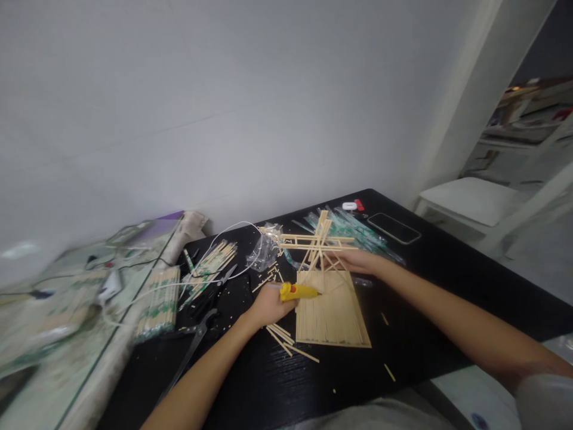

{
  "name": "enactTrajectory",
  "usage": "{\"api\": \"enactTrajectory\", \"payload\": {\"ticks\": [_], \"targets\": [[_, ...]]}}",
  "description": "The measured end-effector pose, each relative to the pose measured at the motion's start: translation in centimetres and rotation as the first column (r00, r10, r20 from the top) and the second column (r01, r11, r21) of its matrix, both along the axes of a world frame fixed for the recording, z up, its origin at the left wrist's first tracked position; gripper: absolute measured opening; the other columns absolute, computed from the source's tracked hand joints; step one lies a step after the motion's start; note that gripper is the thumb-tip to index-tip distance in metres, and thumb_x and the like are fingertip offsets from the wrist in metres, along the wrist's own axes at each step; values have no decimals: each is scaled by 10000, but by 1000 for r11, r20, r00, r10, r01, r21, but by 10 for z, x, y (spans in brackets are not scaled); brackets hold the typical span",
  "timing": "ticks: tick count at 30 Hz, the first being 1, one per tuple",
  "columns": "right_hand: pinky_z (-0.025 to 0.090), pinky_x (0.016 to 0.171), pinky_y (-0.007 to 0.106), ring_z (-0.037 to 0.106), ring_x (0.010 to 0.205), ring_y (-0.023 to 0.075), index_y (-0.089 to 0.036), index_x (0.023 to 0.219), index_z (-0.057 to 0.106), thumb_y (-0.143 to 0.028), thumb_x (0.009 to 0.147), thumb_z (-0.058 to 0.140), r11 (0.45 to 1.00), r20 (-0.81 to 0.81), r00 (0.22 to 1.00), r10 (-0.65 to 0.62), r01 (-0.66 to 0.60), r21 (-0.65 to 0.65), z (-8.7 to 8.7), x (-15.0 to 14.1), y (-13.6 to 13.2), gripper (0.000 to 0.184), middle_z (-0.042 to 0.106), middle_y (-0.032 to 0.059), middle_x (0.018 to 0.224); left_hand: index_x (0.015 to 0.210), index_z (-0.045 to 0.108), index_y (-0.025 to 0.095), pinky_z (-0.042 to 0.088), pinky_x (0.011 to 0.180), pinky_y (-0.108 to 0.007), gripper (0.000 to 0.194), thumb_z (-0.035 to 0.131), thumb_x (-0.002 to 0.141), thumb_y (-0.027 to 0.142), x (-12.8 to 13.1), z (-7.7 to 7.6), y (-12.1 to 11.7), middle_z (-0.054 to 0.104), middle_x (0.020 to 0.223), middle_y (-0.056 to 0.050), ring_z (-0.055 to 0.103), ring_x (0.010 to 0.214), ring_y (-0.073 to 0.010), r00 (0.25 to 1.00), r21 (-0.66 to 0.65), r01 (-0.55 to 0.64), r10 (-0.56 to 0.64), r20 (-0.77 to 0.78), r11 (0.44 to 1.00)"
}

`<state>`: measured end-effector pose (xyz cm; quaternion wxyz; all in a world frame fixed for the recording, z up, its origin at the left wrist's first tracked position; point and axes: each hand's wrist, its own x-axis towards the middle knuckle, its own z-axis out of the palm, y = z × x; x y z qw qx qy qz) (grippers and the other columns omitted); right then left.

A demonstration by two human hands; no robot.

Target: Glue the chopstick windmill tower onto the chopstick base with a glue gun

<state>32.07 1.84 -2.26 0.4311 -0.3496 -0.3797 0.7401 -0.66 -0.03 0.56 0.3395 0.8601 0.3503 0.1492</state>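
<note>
A yellow hot glue gun (297, 291) is gripped in my left hand (270, 304), its nozzle pointing right over a flat panel of side-by-side wooden sticks (333, 316). At the panel's far end stands a windmill-like frame of wooden sticks (319, 240), with crossed blades and slanted legs. My right hand (356, 261) reaches in behind that frame from the right, its fingers closed around the sticks and partly covered by them. Whether the legs are joined to the panel cannot be made out. Several loose sticks (286, 341) lie beside the panel, below my left hand.
Packs of chopsticks (159, 301), pliers (201, 328) and scissors (226, 275) lie at left, crossed by a white cord (168, 285). Clear wrapping (264, 254) and stick scraps are behind. Green-printed wrappers (358, 230) and a phone (394, 228) lie back right on the black table (447, 286).
</note>
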Motion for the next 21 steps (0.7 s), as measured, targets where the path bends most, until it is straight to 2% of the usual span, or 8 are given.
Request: {"api": "enactTrajectory", "payload": {"ticks": [7, 14, 21], "targets": [[676, 846, 292, 819, 796, 195, -125, 1049, 815, -237, 998, 832, 1000, -6, 1000, -11, 11, -2, -5, 1, 2, 124, 832, 108, 904, 763, 622, 199, 434, 644, -253, 134, 643, 879, 263, -1, -3, 1, 648, 721, 2, 597, 667, -158, 1000, 0, 9, -9, 13, 1000], [676, 846, 288, 822, 821, 195, -114, 1062, 812, -227, 1021, 806, 1000, 0, 1000, -9, 9, 3, -2, 1, 1, 121, 827, 104, 907, 776, 632, 197, 458, 665, -258, 176, 677, 890, 322, -3, -7, 4, 667, 752, -12, 619, 691, -169, 1000, 8, 8, -8, 29, 1000], [681, 842, 283, 825, 832, 188, -100, 1109, 798, -191, 1065, 741, 1000, 18, 1000, 6, -5, -25, -1, 3, 2, 116, 834, 114, 930, 791, 660, 187, 454, 679, -256, 116, 669, 906, 202, -2, -3, 4, 674, 736, -1, 639, 689, -159, 1000, 74, 22, -20, -21, 997]]}}
